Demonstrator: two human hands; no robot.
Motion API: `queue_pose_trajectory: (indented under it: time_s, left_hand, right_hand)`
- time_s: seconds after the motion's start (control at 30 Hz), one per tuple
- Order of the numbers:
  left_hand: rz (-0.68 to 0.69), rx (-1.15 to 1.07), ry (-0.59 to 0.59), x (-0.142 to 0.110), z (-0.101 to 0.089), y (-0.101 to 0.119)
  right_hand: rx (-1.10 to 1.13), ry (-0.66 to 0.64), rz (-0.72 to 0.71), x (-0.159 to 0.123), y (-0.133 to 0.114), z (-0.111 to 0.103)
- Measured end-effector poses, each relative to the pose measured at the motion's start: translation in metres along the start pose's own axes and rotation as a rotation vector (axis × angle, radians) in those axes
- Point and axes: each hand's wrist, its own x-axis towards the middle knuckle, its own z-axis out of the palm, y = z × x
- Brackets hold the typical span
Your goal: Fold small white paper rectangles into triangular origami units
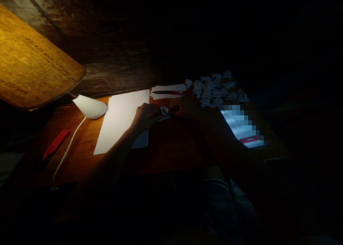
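Between both hands, low over the wooden table (pixel 171 145), is a small piece of folded white paper (pixel 164 112). The fingers of my left hand (pixel 147 115) pinch its left side. My right hand (pixel 182 108) grips its right side, though deep shadow covers much of that hand. Under my left wrist lies a stack of white paper sheets (pixel 123 113). Just beyond the hands, a knife with a dark blade and red handle (pixel 171 92) rests on smaller cut papers (pixel 160 96).
Several folded paper pieces (pixel 214 89) are heaped at the back right. A lit phone or tablet (pixel 235 129) lies at the right. On the left stand a lamp with a white base (pixel 92 107), its white cord (pixel 70 145), and a red strap-like object (pixel 56 144).
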Motion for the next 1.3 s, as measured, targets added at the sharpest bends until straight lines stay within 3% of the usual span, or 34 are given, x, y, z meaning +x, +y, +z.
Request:
queue_pose_trajectory:
  time_s: [0.7, 1.3]
  left_hand:
    - [0.048, 0.084, 0.027, -0.0006, 0.0008, -0.0006]
    - [0.082, 0.137, -0.051, 0.001, -0.0013, 0.0066]
  right_hand:
    - [0.019, 0.016, -0.013, 0.0, 0.0036, 0.0012]
    - [0.076, -0.032, -0.029, 0.0008, 0.0049, 0.0019]
